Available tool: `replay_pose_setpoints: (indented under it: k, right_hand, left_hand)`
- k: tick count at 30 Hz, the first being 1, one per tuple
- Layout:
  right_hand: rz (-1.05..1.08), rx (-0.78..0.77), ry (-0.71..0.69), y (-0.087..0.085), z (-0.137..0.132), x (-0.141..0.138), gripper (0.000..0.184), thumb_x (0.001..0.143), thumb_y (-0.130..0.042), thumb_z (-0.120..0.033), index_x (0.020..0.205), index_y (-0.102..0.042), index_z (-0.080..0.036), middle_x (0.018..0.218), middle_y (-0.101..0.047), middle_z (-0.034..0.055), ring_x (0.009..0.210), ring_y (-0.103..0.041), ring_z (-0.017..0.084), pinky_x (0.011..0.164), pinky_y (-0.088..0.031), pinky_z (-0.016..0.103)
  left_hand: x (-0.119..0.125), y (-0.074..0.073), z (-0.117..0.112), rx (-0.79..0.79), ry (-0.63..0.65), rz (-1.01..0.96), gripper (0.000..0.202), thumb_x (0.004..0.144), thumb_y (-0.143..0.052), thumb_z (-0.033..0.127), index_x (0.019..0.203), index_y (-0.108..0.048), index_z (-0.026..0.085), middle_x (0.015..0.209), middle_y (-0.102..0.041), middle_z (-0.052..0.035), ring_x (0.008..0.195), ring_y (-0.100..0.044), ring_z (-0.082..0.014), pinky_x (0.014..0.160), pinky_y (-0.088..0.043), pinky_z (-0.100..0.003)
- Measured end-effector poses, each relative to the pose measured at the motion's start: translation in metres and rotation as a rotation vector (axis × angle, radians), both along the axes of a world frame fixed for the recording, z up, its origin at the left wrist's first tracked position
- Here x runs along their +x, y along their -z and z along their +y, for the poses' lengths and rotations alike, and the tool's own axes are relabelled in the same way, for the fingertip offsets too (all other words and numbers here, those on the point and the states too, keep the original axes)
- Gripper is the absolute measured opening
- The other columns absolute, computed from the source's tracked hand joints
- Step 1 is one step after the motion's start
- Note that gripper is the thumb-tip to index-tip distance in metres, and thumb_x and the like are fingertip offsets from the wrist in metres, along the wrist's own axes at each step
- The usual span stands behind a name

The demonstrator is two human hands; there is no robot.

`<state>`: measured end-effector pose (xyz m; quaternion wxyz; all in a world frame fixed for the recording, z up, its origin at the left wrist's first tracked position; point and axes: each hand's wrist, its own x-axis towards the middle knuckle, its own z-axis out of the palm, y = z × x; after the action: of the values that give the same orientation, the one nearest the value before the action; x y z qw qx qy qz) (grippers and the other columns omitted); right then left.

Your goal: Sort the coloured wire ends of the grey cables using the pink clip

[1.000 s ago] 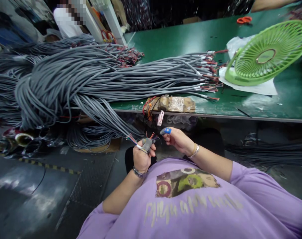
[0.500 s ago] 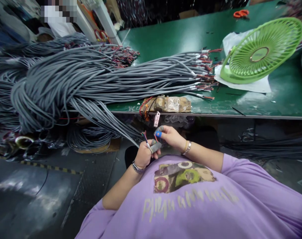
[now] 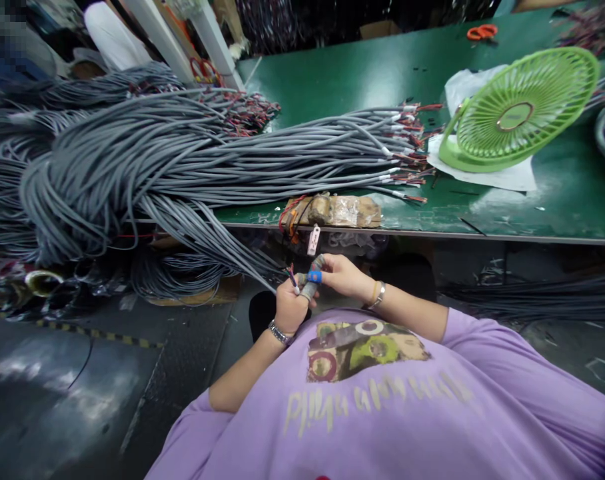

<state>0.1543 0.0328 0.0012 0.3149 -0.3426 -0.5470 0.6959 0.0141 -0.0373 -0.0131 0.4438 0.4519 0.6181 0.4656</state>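
Observation:
Below the bench edge, my left hand [image 3: 290, 308] is closed around the end of a grey cable [image 3: 262, 281]. Thin coloured wires [image 3: 291, 272] fan out above its thumb, past a white band on the cable. My right hand [image 3: 343, 275], blue tape on one finger and grey wrapping on another, is pinched right against the left fingertips. Whatever its fingers grip is too small and covered to name. Other grey cables [image 3: 207, 230] slope down from the bench toward my left hand.
On the green bench [image 3: 332, 73] lies a large bundle of grey cables [image 3: 262, 157] with stripped ends. A green fan [image 3: 517, 117] stands to the right on white paper. Orange-handled scissors [image 3: 481, 32] lie at the back. A taped block [image 3: 342, 210] sits at the front edge.
My right hand has come down and left, from slightly above the wires to touching my left fingers. The left hand stays nearly in place, still holding the cable.

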Motion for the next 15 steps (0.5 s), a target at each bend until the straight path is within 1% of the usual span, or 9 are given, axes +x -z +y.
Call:
replay_pose_setpoints:
  k: [3,6,8,12,15]
  right_hand:
    - [0.020,-0.057,-0.007,0.0029,0.0012,0.0033,0.030,0.065,-0.076,-0.038,0.072,-0.060,-0.015,0.063,-0.056,-0.0025,0.055,-0.046,0.008,0.050,-0.037,0.022]
    - [0.055,-0.119,-0.003,0.0037,0.0012,0.0049,0.029,0.064,-0.075,-0.037,0.074,-0.061,-0.014,0.065,-0.058,-0.0020,0.055,-0.047,0.008,0.051,-0.038,0.022]
    - [0.071,-0.109,-0.002,0.0025,0.0011,0.0045,0.028,0.063,-0.076,-0.036,0.073,-0.062,-0.013,0.065,-0.059,-0.0017,0.056,-0.048,0.009,0.053,-0.039,0.023]
    - [0.057,-0.045,0.031,-0.0003,0.0007,0.0015,0.025,0.062,-0.077,-0.033,0.069,-0.064,-0.013,0.064,-0.061,-0.0010,0.058,-0.049,0.009,0.055,-0.039,0.023]
    - [0.017,-0.073,0.069,0.0000,0.0001,-0.0013,0.030,0.061,-0.078,-0.038,0.069,-0.063,-0.014,0.060,-0.058,-0.0021,0.052,-0.045,0.008,0.049,-0.036,0.023]
  left_hand:
    - [-0.0012,0.0005,0.0011,-0.026,0.032,-0.052,0.019,0.072,-0.073,0.031,0.072,-0.063,0.016,0.058,-0.065,0.0004,0.040,-0.054,-0.0082,0.037,-0.035,-0.017]
    - [-0.0044,-0.0014,0.0008,-0.033,0.088,-0.081,0.022,0.073,-0.073,0.035,0.073,-0.064,0.016,0.058,-0.066,-0.0003,0.040,-0.055,-0.0085,0.037,-0.034,-0.017]
    - [-0.0068,-0.0031,-0.0003,-0.015,0.115,-0.064,0.024,0.078,-0.070,0.037,0.070,-0.063,0.016,0.057,-0.065,-0.0005,0.040,-0.055,-0.0080,0.038,-0.034,-0.017]
    - [-0.0090,-0.0041,-0.0027,-0.007,0.158,-0.024,0.030,0.083,-0.065,0.040,0.065,-0.063,0.016,0.047,-0.059,0.0008,0.039,-0.052,-0.0075,0.039,-0.034,-0.017]
    - [-0.0068,-0.0029,-0.0031,-0.001,0.108,-0.076,0.034,0.084,-0.063,0.043,0.065,-0.063,0.015,0.048,-0.059,0.0005,0.038,-0.050,-0.0067,0.039,-0.032,-0.018]
